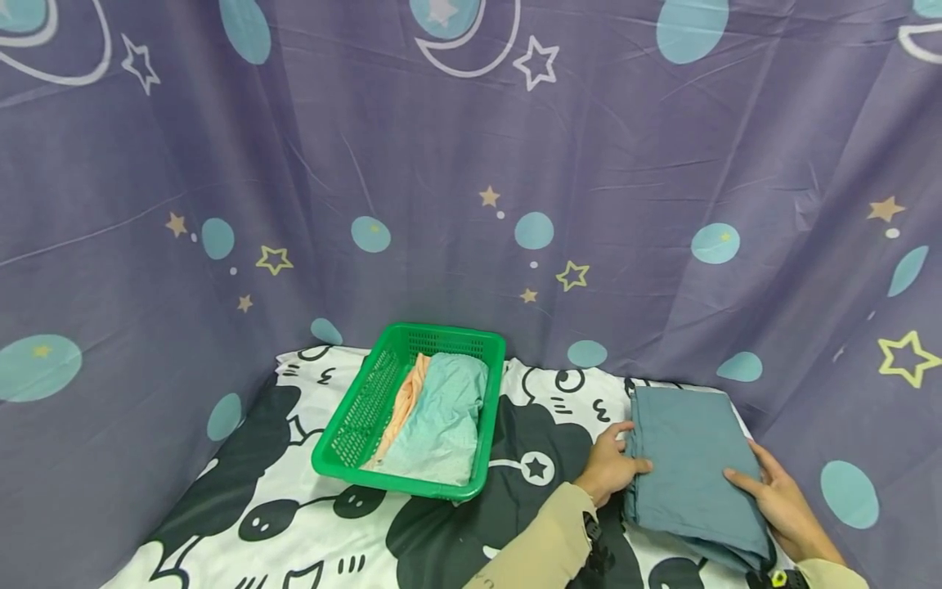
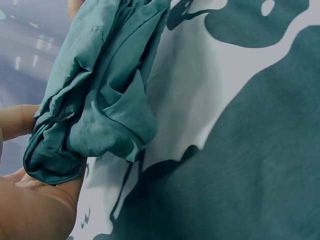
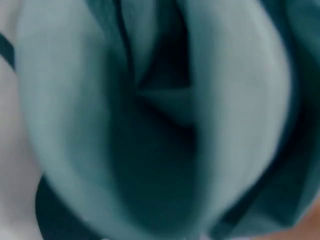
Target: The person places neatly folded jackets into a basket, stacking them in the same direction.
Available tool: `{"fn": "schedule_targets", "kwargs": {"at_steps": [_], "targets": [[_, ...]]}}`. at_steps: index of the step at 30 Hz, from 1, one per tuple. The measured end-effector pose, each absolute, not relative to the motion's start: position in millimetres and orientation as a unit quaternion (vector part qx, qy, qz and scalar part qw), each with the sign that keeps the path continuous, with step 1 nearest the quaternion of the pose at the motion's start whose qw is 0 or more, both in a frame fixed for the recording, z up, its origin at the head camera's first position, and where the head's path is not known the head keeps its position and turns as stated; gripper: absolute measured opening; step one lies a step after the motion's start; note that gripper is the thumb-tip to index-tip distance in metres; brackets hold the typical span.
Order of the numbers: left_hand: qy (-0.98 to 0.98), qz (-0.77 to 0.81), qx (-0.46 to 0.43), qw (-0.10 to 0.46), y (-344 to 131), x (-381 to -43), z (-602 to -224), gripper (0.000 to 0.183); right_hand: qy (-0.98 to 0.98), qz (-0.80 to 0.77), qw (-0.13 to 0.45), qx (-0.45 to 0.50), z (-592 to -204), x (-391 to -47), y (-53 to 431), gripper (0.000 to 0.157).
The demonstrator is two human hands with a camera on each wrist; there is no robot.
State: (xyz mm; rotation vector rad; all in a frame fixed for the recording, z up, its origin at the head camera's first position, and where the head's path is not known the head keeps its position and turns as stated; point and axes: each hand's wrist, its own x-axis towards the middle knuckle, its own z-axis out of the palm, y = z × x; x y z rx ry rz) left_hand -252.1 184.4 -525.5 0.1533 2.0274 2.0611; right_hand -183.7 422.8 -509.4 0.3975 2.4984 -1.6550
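A folded blue-grey cloth (image 1: 688, 466), several layers thick, lies at the right of the bed-like surface in the head view. My left hand (image 1: 609, 468) grips its left edge, the thumb over the top. At the right edge my right hand (image 1: 784, 501) holds the cloth, thumb on top and the other fingers partly hidden along the side. In the left wrist view, the bunched fold of the cloth (image 2: 95, 100) sits between thumb and fingers of the left hand (image 2: 40, 200). Blurred cloth layers (image 3: 240, 100) fill most of the right wrist view.
A green plastic basket (image 1: 346, 442) stands left of the cloth, holding a pale aqua folded cloth (image 1: 441, 417) and a peach one (image 1: 403, 405). Black-and-white cartoon-print fabric (image 1: 548, 438) covers the surface. Purple curtains (image 1: 456, 164) with stars and moons enclose the back and sides.
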Motion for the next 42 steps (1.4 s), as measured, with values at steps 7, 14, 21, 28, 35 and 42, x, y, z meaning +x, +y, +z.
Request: {"fn": "schedule_targets", "kwargs": {"at_steps": [7,14,21,28,35,42], "targets": [[0.687,0.714,0.058,0.125,170,-257,-516,0.064,0.819,-0.559,0.044,0.118,-503,-184,408,0.093],[0.679,0.721,0.063,0.123,157,-262,-511,0.061,0.812,-0.573,0.035,0.106,-498,-184,396,0.094],[0.698,0.705,0.072,0.108,145,-267,-499,0.055,0.814,-0.574,0.036,0.079,-487,-186,387,0.09],[0.7,0.7,0.087,0.113,133,-269,-481,0.053,0.818,-0.57,0.026,0.075,-478,-189,380,0.093],[0.71,0.688,0.101,0.115,118,-270,-467,0.052,0.832,-0.554,-0.01,0.04,-471,-192,373,0.09],[0.718,0.679,0.107,0.109,106,-273,-458,0.053,0.816,-0.578,-0.025,0.001,-460,-194,364,0.084]]}}
